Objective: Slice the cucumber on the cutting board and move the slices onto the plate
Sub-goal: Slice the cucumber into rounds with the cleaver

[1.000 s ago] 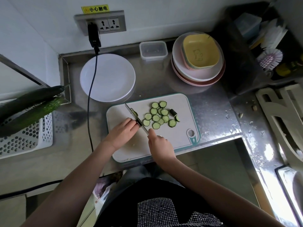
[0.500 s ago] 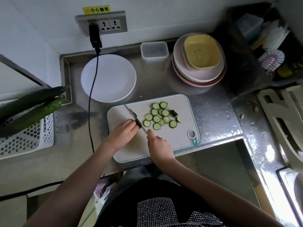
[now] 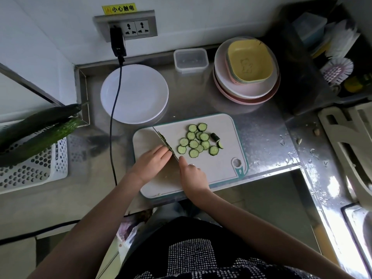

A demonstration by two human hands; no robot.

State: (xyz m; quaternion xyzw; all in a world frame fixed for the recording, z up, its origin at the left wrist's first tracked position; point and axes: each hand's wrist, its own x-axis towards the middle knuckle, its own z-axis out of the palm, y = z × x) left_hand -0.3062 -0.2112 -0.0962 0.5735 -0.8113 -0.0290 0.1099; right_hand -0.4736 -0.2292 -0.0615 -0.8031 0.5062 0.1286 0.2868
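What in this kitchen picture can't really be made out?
- The cucumber piece being cut: in the head view the left hand covers nearly all of it.
- The knife handle: hidden inside the right hand.
- The two whole cucumbers in the basket: cut off by the left edge.
- The sink: cut off at the right edge.
- The yellow sign over the socket: too small to read surely.

Yellow warning sticker (image 3: 120, 9) above wall socket (image 3: 128, 26): "小心触电".
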